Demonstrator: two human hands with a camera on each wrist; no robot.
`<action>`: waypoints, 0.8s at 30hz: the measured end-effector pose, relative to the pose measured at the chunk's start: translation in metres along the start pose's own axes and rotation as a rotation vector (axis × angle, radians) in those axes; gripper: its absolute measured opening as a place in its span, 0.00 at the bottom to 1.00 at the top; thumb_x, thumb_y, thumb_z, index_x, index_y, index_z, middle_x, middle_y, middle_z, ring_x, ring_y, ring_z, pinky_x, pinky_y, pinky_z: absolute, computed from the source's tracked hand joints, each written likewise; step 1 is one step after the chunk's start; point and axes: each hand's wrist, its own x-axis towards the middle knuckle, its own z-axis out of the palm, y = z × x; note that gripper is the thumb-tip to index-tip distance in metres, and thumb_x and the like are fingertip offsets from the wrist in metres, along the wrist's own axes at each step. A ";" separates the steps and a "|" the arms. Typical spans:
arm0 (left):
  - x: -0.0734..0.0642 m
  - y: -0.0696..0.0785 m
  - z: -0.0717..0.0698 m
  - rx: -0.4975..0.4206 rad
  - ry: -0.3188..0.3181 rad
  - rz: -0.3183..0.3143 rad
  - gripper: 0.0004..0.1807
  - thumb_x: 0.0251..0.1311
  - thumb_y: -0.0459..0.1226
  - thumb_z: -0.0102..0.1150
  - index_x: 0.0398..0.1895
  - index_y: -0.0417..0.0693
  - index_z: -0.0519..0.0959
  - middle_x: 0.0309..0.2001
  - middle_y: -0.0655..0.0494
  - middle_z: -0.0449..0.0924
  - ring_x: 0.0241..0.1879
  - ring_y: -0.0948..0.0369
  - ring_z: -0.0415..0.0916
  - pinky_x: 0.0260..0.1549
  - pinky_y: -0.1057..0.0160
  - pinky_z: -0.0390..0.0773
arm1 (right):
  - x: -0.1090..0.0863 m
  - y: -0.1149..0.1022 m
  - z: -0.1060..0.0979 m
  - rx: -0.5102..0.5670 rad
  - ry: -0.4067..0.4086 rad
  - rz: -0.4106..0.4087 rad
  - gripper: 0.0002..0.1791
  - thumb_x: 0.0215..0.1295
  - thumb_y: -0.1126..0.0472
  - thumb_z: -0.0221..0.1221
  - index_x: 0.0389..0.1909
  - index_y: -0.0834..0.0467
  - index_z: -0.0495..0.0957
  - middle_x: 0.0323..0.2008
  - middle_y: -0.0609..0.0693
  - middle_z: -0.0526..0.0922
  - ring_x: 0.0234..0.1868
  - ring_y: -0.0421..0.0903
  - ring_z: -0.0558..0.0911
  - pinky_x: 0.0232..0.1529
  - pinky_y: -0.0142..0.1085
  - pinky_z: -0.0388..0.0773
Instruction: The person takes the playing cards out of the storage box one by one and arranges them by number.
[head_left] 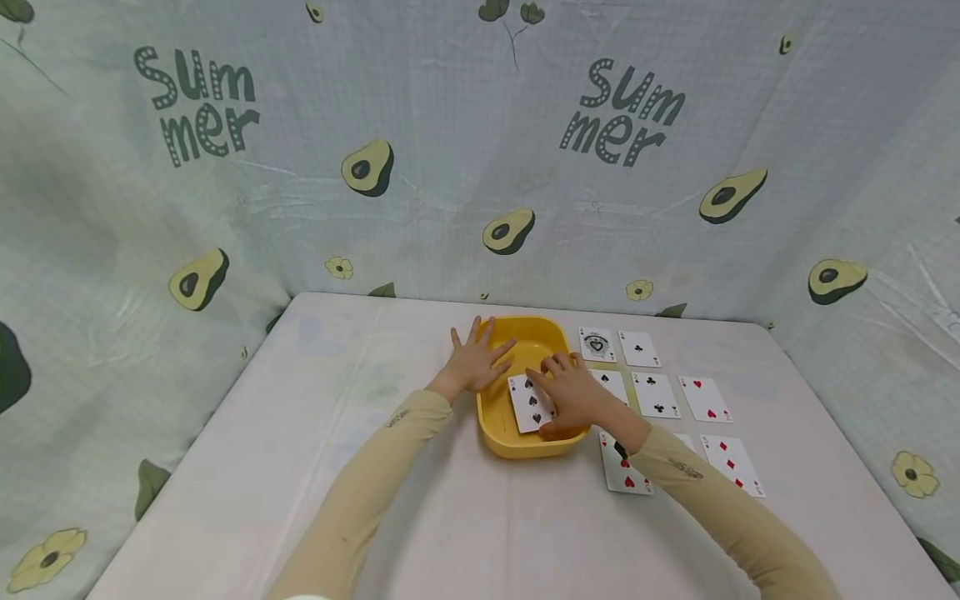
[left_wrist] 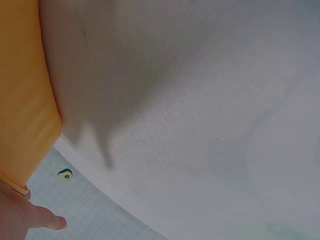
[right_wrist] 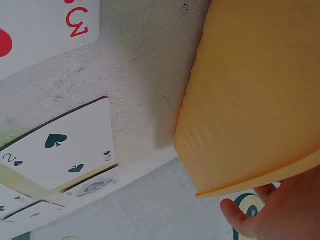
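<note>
A yellow plastic tray with raised walls stands on the table. My left hand rests over its left rim with the fingers spread. In the left wrist view, part of that hand shows at the tray's edge. My right hand reaches over the right side and pinches a spade playing card inside the tray; the hand covers the card's right part. The right wrist view shows the tray's outer wall and some fingers of the right hand, but not the held card.
Face-up playing cards lie in rows right of the tray: an ornate ace, a two of spades, a two of hearts, a three of hearts, a diamond card and others. My right forearm partly covers some. Patterned cloth hangs behind.
</note>
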 end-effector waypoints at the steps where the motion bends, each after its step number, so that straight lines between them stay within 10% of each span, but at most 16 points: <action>1: 0.000 0.000 0.000 -0.001 -0.001 0.000 0.26 0.66 0.54 0.29 0.68 0.68 0.50 0.71 0.46 0.33 0.69 0.42 0.29 0.57 0.31 0.40 | -0.001 0.000 -0.001 -0.010 0.003 0.001 0.50 0.36 0.30 0.61 0.62 0.51 0.62 0.48 0.51 0.67 0.54 0.52 0.61 0.57 0.55 0.55; 24: 0.001 -0.001 0.000 -0.015 0.002 0.004 0.26 0.66 0.54 0.29 0.68 0.68 0.50 0.71 0.45 0.33 0.69 0.42 0.29 0.57 0.30 0.40 | -0.036 0.006 -0.034 0.001 0.063 0.136 0.48 0.41 0.36 0.62 0.64 0.52 0.59 0.58 0.52 0.66 0.59 0.56 0.61 0.58 0.59 0.55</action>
